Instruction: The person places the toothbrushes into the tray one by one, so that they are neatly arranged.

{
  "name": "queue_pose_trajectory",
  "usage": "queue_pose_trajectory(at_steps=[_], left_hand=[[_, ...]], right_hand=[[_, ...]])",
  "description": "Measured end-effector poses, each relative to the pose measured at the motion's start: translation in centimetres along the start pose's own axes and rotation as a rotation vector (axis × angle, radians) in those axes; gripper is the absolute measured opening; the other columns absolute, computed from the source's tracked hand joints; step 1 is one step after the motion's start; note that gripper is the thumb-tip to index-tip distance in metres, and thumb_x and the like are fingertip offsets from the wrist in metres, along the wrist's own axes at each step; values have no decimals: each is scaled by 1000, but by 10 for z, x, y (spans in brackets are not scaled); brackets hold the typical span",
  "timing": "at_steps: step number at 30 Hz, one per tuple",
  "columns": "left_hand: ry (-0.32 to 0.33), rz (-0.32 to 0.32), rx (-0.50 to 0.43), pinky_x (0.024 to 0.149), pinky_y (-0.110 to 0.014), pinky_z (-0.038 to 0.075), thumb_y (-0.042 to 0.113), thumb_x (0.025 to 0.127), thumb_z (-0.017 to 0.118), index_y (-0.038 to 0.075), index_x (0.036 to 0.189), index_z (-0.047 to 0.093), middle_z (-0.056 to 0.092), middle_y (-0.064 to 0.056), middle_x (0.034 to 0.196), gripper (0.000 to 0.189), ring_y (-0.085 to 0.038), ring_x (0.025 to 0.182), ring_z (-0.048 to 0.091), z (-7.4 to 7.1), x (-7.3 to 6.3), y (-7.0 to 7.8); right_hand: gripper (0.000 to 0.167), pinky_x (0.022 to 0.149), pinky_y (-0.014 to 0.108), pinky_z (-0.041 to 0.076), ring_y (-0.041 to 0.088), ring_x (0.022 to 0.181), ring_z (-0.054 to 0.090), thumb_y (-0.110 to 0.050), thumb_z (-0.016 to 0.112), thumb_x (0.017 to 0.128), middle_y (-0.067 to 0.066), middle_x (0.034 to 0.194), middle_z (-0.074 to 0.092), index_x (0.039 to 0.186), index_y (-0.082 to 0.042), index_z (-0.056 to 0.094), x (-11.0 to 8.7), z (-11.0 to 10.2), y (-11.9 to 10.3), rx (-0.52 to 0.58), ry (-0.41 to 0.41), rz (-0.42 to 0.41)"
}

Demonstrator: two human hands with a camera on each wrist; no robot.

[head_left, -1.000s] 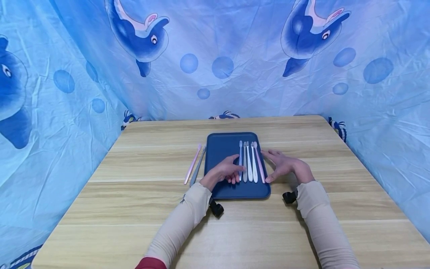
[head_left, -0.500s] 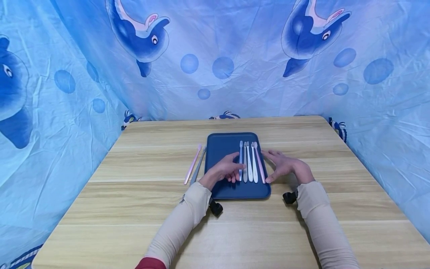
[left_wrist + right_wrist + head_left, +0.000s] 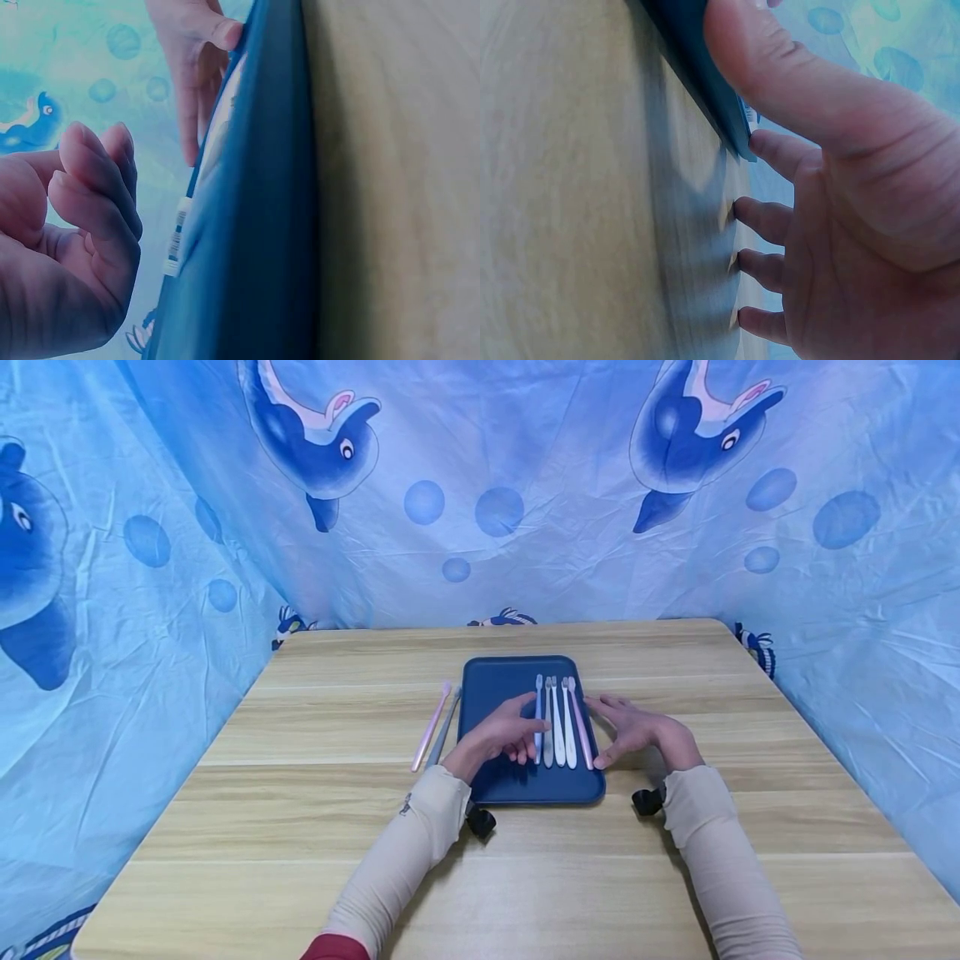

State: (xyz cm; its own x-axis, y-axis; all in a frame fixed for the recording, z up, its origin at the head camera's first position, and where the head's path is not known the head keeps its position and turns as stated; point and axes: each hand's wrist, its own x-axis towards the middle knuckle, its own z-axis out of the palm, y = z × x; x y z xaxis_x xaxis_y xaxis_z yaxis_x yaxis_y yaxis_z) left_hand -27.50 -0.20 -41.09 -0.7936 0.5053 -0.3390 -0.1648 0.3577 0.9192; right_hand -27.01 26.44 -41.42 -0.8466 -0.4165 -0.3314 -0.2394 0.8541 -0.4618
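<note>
A dark blue tray [image 3: 491,678] bears several toothbrushes side by side on its right half: a blue toothbrush [image 3: 538,689], a grey one, white ones such as this white toothbrush [image 3: 569,739], and a pink toothbrush [image 3: 582,739]. My left hand [image 3: 504,735] hovers over the tray beside the blue toothbrush, thumb overlapping the row in the head view. Its fingers [image 3: 105,217] are loosely bent with nothing between them in the left wrist view. At the tray's right edge is my right hand [image 3: 636,729], fingers spread, thumb [image 3: 757,45] right at the rim.
Left of the tray, a pink toothbrush [image 3: 431,728] and a grey-blue toothbrush [image 3: 442,731] lie on the wooden table [image 3: 315,793]. A barcode label [image 3: 178,234] shows at the tray in the left wrist view. A blue dolphin-print curtain [image 3: 465,443] surrounds the table.
My left hand has shifted only very slightly over the tray. The right hand, the tray and the toothbrushes stay where they were.
</note>
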Motion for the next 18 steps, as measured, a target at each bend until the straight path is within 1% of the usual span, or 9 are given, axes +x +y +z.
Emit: queue_pose_trajectory(at_steps=[7,18], left_hand=[[21,33,-3,39,-21,44,25,102,58,18,163,10,61,-2,55,77,-11,40,54,-10,-7,6],[44,35,-13,39,-21,43,25,102,58,18,163,9,60,-1,54,79,-11,40,53,-25,-14,8]], right_hand=[[129,113,80,18,58,150,1,-58,85,69,32,165,3,162,-10,10,0,0,0,-8,8,-11],[128,112,81,16,58,150,-1,-57,85,69,31,165,2,162,-10,10,0,0,-2,1,5,-9]])
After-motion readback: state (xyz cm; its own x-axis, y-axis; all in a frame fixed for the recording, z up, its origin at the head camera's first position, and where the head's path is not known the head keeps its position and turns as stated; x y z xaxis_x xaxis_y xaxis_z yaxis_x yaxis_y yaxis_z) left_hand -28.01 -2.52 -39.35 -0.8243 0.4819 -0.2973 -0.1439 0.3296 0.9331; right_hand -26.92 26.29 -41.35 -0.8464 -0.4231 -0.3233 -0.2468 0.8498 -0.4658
